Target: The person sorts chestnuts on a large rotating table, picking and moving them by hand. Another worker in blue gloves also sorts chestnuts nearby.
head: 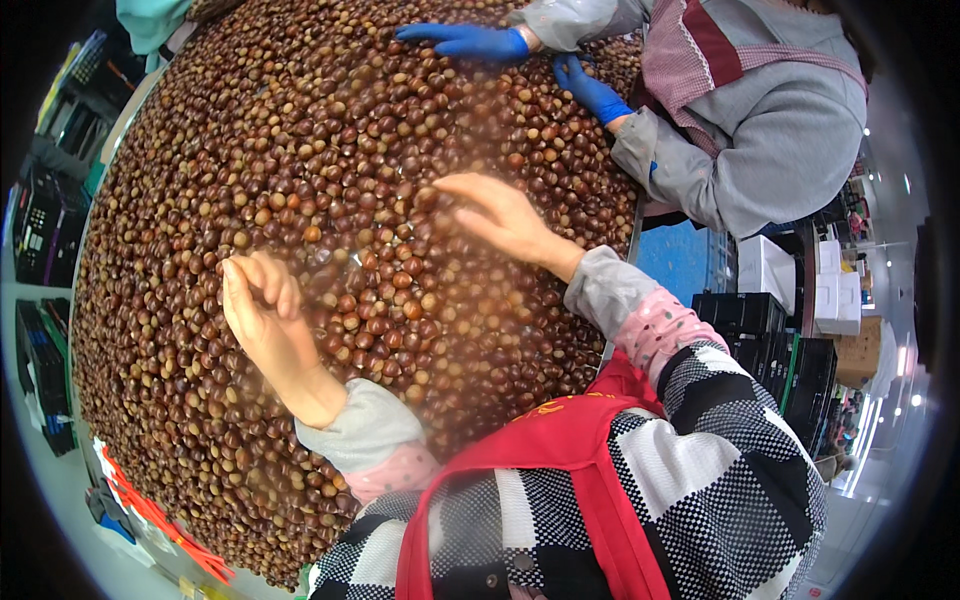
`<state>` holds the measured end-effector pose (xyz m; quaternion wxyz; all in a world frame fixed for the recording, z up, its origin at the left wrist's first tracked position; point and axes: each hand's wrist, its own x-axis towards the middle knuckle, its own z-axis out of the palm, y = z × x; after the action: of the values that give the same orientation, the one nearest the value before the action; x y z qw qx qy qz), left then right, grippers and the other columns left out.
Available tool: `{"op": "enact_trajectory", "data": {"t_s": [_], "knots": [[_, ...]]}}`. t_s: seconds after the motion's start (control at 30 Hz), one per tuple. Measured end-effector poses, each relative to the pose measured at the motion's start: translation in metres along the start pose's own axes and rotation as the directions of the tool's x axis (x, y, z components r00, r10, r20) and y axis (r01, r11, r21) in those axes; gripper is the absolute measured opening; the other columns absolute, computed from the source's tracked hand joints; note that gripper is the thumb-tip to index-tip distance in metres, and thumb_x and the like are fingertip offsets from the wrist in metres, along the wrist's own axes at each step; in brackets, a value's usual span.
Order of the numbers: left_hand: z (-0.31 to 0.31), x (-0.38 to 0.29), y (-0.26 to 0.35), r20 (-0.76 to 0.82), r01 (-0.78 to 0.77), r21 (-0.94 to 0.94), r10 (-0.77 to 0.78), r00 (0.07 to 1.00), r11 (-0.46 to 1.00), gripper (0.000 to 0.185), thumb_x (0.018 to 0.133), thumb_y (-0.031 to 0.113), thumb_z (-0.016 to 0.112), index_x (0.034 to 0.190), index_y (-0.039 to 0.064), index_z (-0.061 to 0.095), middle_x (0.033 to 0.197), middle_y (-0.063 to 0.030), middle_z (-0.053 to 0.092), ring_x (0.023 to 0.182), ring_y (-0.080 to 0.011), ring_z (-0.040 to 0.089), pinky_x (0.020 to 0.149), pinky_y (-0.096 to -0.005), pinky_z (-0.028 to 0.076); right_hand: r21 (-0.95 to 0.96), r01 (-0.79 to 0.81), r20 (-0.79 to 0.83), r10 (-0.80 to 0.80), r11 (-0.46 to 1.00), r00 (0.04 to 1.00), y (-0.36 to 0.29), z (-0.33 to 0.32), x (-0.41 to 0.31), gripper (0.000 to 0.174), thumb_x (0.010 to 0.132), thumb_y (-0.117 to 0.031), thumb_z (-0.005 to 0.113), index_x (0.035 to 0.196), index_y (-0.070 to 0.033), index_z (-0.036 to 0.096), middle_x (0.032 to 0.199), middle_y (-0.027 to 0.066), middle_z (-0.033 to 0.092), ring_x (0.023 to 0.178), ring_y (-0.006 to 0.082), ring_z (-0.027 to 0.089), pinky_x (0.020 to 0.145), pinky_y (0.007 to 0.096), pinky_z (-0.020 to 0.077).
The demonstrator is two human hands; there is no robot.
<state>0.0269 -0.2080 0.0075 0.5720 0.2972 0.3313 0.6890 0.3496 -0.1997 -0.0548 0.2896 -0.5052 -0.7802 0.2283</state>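
A wide, thick layer of loose brown chestnuts (360, 157) spreads before me, some glossy and dark, others paler. Above its left middle is my left hand (266, 311), fingers curled towards the palm; whether a nut is inside them cannot be told. My right hand (506, 217) reaches over the middle, thumb and forefinger apart, with a chestnut close to its fingertips and nothing visible in its grasp. Small bits of a pale, shiny surface show between the nuts from one hand to the other. A blurred patch veils the nuts below my right hand.
Across at the upper right, a co-worker's blue-gloved hands (480, 43) rest on the nuts. Black crates (739, 313) and white foam boxes (765, 270) stand at the right, beside a blue surface (675, 255). Red strips (161, 521) lie at the lower left edge; more dark crates (49, 225) are left.
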Motion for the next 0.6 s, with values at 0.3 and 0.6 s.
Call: {"op": "enact_trajectory", "data": {"t_s": [0.3,0.6], "knots": [[-0.005,0.001,0.000,-0.008,-0.011,0.007,0.011,1.000,1.000,0.038,0.117,0.033,0.046,0.085,0.012,0.044,0.074,0.0030,0.038,0.061,-0.0065,0.030,0.055,-0.0228,0.025,0.296,0.007,0.107,-0.041,0.955,0.993,-0.047,0.038,-0.015,0.055,0.104,-0.043,0.060,0.152,-0.017,0.055,0.157,0.0123,0.052,0.136,0.0343,0.058,0.111,0.0501,0.0512],[-0.011,0.001,0.004,-0.050,-0.038,-0.052,0.035,0.998,0.998,0.037,0.118,0.031,0.045,0.087,0.012,0.045,0.076,0.0026,0.037,0.062,-0.0064,0.028,0.052,-0.0224,0.026,-0.029,0.109,0.127,-0.105,0.994,0.986,-0.112,0.073,-0.031,0.057,0.111,-0.044,0.046,0.160,-0.015,0.042,0.169,0.0219,0.029,0.157,0.0410,0.027,0.127,0.0657,0.0163]]}}
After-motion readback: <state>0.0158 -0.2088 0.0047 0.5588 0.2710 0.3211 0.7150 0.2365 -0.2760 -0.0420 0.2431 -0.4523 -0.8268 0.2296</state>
